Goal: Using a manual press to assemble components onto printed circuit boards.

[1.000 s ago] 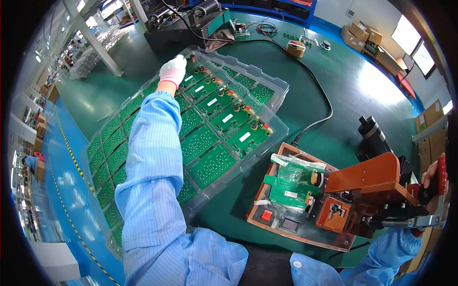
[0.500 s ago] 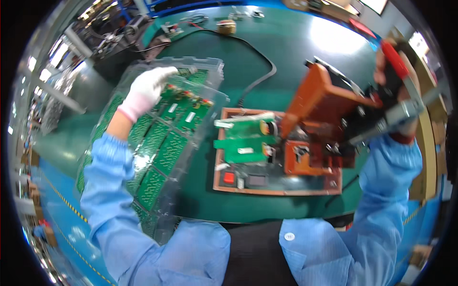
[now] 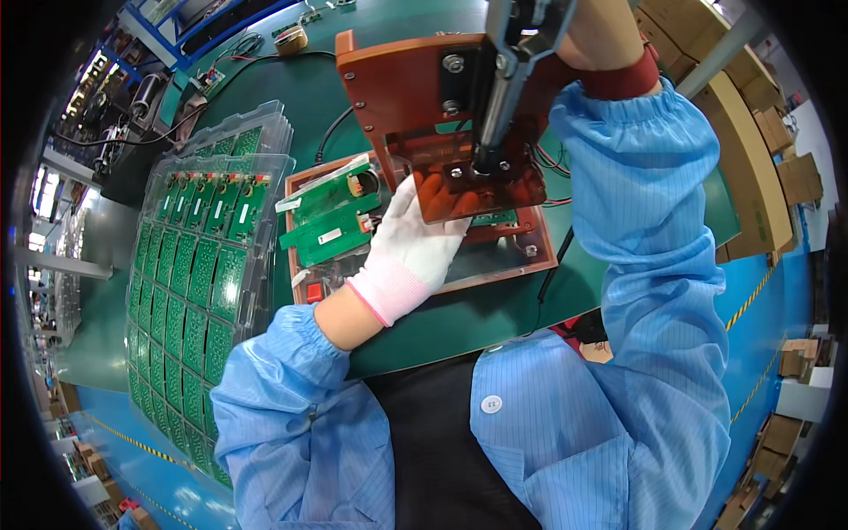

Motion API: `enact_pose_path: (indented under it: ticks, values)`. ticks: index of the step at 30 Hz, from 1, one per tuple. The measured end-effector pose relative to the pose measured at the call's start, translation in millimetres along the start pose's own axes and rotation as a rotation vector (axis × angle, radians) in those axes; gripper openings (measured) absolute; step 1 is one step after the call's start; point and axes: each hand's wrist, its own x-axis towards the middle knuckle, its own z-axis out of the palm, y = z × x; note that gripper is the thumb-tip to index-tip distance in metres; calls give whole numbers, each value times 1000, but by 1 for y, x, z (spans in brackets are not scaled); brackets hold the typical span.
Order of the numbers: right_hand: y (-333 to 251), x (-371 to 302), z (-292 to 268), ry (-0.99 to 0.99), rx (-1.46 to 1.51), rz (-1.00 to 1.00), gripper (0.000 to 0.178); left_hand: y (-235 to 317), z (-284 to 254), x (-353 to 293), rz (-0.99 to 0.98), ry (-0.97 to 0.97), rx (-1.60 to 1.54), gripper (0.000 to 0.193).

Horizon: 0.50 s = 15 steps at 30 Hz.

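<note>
Your left hand point(image 3: 411, 237) has moved from the left-side tray point(image 3: 277, 181) to under the upper-centre tinted plate point(image 3: 493, 200), so work shifts there; I cannot tell its grip, nor that of your right hand point(image 3: 594, 31).

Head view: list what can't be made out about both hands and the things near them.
Left hand, head view: the tinted plate covers its fingertips, so whether they grip anything is unclear.
Right hand, head view: cut off by the top edge; its grip is unseen.
Space under the plate, head view: mostly hidden by plate and left hand.
White labels, head view: too small to read.
</note>
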Motion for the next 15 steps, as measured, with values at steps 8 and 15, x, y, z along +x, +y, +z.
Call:
enact_pose_path:
  ticks: [8,15]
  values:
    - [1,1,-24,14,-1125,-786,26,22,13,0,-76,18,-52,79]
    - [3,5,-22,-25,-1200,-886,27,26,17,-6,-118,47,-28,81]
